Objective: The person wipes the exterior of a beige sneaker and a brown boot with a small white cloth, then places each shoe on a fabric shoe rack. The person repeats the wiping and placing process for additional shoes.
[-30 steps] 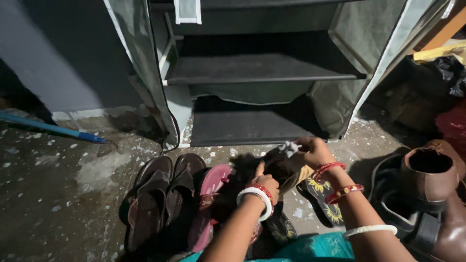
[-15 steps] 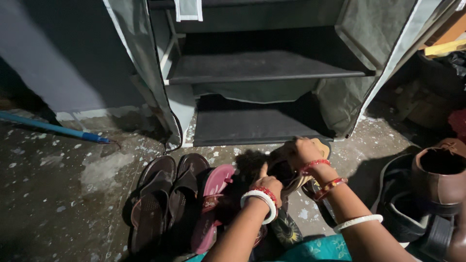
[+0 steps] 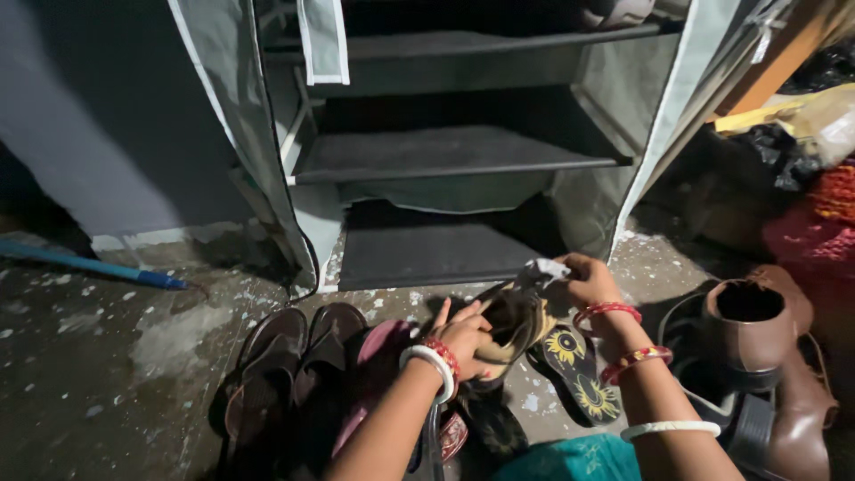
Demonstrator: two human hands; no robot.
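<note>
My left hand (image 3: 463,334) grips a dark sandal with a tan sole (image 3: 514,322), held just above the floor. My right hand (image 3: 583,281) is closed on a small grey-white cloth (image 3: 541,272) and presses it on the sandal's upper end. Both wrists carry red and white bangles. Under the sandal lies a black flip-flop with a yellow flower print (image 3: 574,370). A pink sandal (image 3: 378,356) lies by my left forearm.
An open grey fabric shoe rack (image 3: 445,156) with dark shelves stands straight ahead. A pair of brown sandals (image 3: 285,365) lies at the left. Brown boots (image 3: 766,356) stand at the right. A blue rod (image 3: 98,267) lies on the speckled floor.
The view tilted up, showing one more shelf. My right hand slid with the cloth along the sandal and the cloth shows again; my left hand kept its hold on the sandal.
</note>
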